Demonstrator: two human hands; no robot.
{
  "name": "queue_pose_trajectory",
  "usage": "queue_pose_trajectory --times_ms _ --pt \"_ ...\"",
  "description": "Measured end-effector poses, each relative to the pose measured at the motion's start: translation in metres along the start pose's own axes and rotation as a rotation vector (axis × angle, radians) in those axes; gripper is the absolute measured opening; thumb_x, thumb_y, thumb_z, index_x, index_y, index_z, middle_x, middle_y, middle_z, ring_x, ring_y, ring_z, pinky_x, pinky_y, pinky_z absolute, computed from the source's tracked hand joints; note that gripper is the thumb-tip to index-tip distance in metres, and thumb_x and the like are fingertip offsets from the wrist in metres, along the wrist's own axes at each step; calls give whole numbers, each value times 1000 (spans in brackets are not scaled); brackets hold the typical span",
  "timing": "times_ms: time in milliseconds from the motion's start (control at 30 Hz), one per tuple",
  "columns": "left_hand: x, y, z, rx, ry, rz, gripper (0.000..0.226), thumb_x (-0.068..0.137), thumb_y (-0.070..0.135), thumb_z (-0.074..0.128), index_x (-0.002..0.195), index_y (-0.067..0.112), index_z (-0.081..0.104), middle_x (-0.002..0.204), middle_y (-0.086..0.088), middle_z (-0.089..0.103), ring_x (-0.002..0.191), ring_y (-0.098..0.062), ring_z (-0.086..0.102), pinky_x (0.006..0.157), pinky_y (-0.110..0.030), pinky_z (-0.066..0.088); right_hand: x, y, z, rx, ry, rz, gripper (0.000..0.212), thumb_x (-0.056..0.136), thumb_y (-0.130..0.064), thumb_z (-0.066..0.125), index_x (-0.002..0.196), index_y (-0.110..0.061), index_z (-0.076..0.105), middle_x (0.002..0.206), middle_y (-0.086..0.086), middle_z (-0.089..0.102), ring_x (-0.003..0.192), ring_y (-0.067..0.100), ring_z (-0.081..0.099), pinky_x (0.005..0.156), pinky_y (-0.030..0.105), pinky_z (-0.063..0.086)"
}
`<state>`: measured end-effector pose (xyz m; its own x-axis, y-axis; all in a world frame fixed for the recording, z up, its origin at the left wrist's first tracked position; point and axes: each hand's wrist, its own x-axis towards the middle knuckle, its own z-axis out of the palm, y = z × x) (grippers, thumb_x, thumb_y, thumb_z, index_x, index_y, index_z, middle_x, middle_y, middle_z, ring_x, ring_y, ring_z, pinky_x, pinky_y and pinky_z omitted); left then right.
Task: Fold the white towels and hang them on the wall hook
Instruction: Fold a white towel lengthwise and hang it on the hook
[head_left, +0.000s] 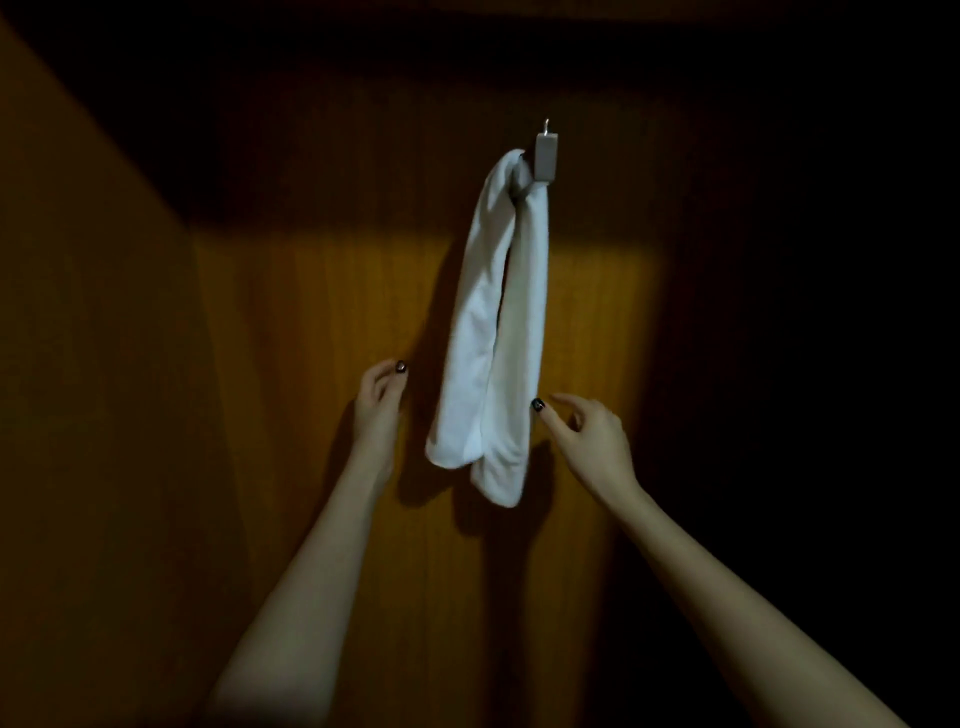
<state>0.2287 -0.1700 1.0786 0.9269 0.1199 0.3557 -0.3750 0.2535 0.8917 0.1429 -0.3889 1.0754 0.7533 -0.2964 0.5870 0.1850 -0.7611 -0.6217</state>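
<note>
A folded white towel (498, 332) hangs in two long drapes from a small metal wall hook (547, 158) on a wooden wall. My left hand (376, 402) is raised to the left of the towel's lower part, fingers loosely curled, holding nothing and apart from the cloth. My right hand (584, 431) is just right of the towel's lower edge, thumb and forefinger extended toward it, relaxed. Whether the thumb tip touches the cloth I cannot tell.
The wooden wall (322, 322) is lit only in a middle patch; the rest is dark. A side panel (88, 312) slants in on the left. No other towels are in view.
</note>
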Motion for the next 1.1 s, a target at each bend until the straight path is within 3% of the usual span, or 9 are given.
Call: queue_pose_trajectory --times_ms 100,167,233,300,500,667,833,1033,1100 --pt "11 55 26 135 -101 250 35 95 19 55 129 23 47 119 12 55 105 8 53 77 -4 45 27 -28 -15 129 33 -141 49 93 -48 54 134 -21 56 98 -7 55 81 -3 51 64 9 39" --pt "18 87 49 190 -144 399 40 95 10 54 134 14 45 125 2 54 109 -2 54 84 -7 46 44 -54 -23 252 51 -209 45 95 -41 55 135 -20 54 112 -5 59 91 -4 54 73 4 42" --pt "23 113 68 234 -207 492 42 95 9 54 135 11 46 130 -5 55 116 -12 53 94 -19 47 60 -79 -32 313 85 -301 40 96 -33 55 133 -18 56 119 -3 62 100 2 58 82 13 47" --pt "30 128 81 292 -259 553 43 94 16 57 135 12 48 131 -6 56 117 -13 54 95 -22 47 75 -98 -41 342 128 -353 36 96 -27 56 130 -16 58 119 -2 64 104 9 60 86 24 51" --pt "47 144 103 452 -199 677 39 91 26 63 128 16 57 122 -2 63 108 -10 59 88 -18 47 106 -112 -46 246 201 -355 30 97 -26 54 122 -14 65 109 3 66 95 13 61 84 35 54" --pt "43 139 89 542 -74 845 27 92 10 59 117 8 64 106 -10 63 92 -9 55 72 -3 37 120 -113 -52 239 261 -315 25 97 -20 54 116 -14 68 104 4 62 93 18 61 83 42 54" --pt "33 127 68 600 -89 812 27 94 12 54 120 12 63 110 -4 63 96 -8 56 78 -7 42 129 -128 -59 329 217 -329 27 98 -19 52 121 -13 65 114 3 62 101 15 61 90 36 54" --pt "15 107 69 531 -287 756 37 94 20 58 130 10 54 124 -4 62 111 -10 58 92 -24 50 102 -111 -49 386 151 -299 30 98 -22 51 124 -12 63 115 2 66 105 14 62 92 37 53" --pt "11 99 69 469 -296 650 38 94 22 57 131 12 53 124 -3 62 112 -11 59 92 -26 51 92 -102 -47 364 127 -277 31 97 -22 51 125 -13 62 117 3 65 103 13 61 91 35 52"
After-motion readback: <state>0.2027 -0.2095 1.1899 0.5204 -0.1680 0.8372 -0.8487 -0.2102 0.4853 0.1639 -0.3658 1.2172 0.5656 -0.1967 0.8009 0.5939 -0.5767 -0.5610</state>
